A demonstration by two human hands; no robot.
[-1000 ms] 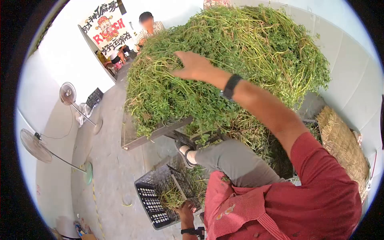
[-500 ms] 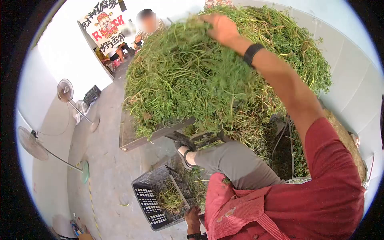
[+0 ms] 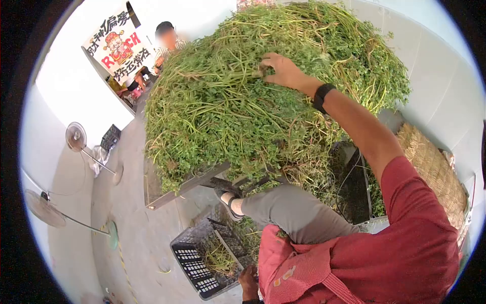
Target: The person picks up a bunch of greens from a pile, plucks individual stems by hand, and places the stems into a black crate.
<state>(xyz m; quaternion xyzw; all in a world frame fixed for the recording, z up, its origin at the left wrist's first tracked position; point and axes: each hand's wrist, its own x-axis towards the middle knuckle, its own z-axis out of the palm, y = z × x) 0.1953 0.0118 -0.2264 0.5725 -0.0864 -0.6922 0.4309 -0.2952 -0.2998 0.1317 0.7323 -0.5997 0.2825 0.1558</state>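
Observation:
A large heap of leafy green stems [image 3: 217, 106] lies on a wooden-edged table [image 3: 187, 181]. My right hand [image 3: 281, 71], with a black band at the wrist, is on the upper part of the heap. Its thumb and fingers curve round the ends of some stems, partly hidden by the hand. Low in the view, my left hand [image 3: 248, 281] is beside the right edge of a black plastic crate [image 3: 185, 256]. Its fingers are curled, and what they hold cannot be made out. Loose stems [image 3: 220, 259] lie inside the crate.
Two fans [image 3: 76, 137] stand at the left on the grey floor [image 3: 147, 238]. A person [image 3: 169, 43] sits behind the heap near a poster [image 3: 119, 45]. At the right a woven straw roll [image 3: 430, 172] leans near the wall. My bent knee is under the table edge.
My right hand has come down and towards me from the heap's top, where it held a blurred leafy bunch. The view has shifted slightly. My left hand stays by the crate.

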